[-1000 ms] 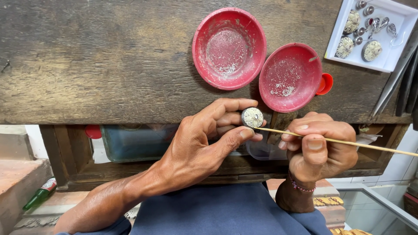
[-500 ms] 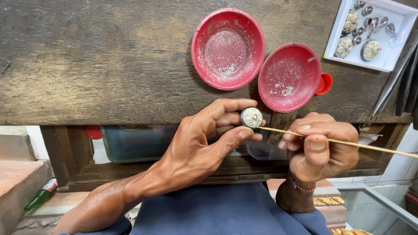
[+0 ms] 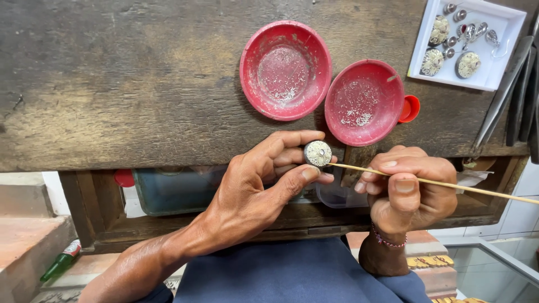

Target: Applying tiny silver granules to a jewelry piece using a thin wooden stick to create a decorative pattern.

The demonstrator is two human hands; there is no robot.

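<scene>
Ornament (image 3: 318, 153), small round silvery disc with grainy face, pinched at its rim between thumb and forefinger of the left hand (image 3: 255, 193), held in the air just off the near edge of the bench (image 3: 112, 84). Right hand (image 3: 407, 193): fingers curled shut on a thin stick (image 3: 449, 184), whose tip meets the ornament's side; the long tail runs out to the right. Judgement: fine work here wants a light pinch at the rim only, face left uncovered, both hands braced close to the bench edge, stick moved in small strokes. Two red bowls (image 3: 285, 70) (image 3: 364, 102), dusted with pale grains, sit on the bench just beyond the hands, touching each other. White tray (image 3: 505, 50) of finished pieces lies far right, well apart. Open room: left of the bowls; the stick's tail swings free below the tray corner.
</scene>
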